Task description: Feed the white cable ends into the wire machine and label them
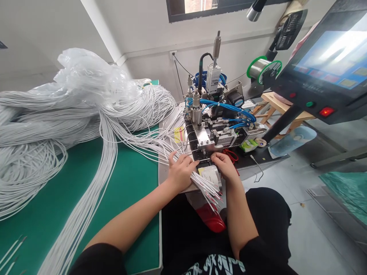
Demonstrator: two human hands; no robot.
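My left hand lies over a bundle of thin white cables, its fingers curled. From its fingertips, one white cable runs across the front of a bench machine to my right hand. The thumb and index finger of my right hand are pinched together at that cable's end, just below the machine's metal head; the very tip is hidden by the fingers. Reddish ends of the bundled cables hang past the front edge of the machine base, beside a white label.
A large heap of white cables under clear plastic covers much of the green table. At the right, a control screen stands on an arm. A wire spool and a fan are behind the machine.
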